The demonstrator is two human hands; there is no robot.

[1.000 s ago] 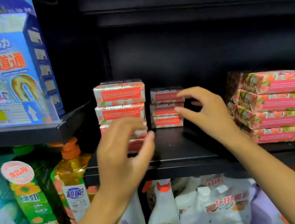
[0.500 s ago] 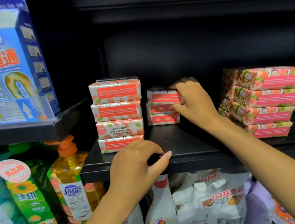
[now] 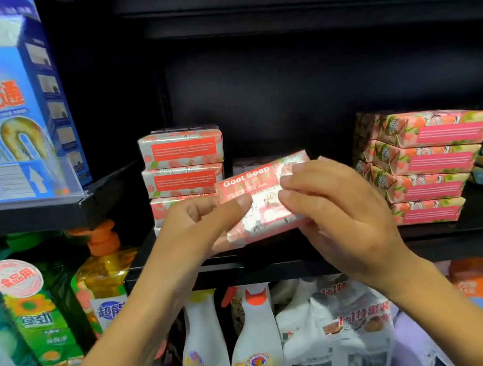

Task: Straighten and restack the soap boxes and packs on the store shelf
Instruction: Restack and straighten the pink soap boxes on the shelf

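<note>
Both hands closed on a single pink-and-white cardboard soap box printed "Goat Soap", held tilted in the air just in front of the black metal shelf. The left hand pinched its lower left corner, thumb flat across the front face and fingers curled beneath. The right hand gripped the right end, fingertips bent over the top edge.

Behind and to the left of that grip stood a stack of white floral soap boxes with red label panels. I counted three, and the left hand hid whatever lay under them. Directly behind the held box a sliver of another box showed, too covered to count. Well to the right of the right hand rose a stack of four peach-patterned wrapped soap packs with pink panels, stepped rather than flush. Below the hands stood two white plastic spray bottles.
</note>
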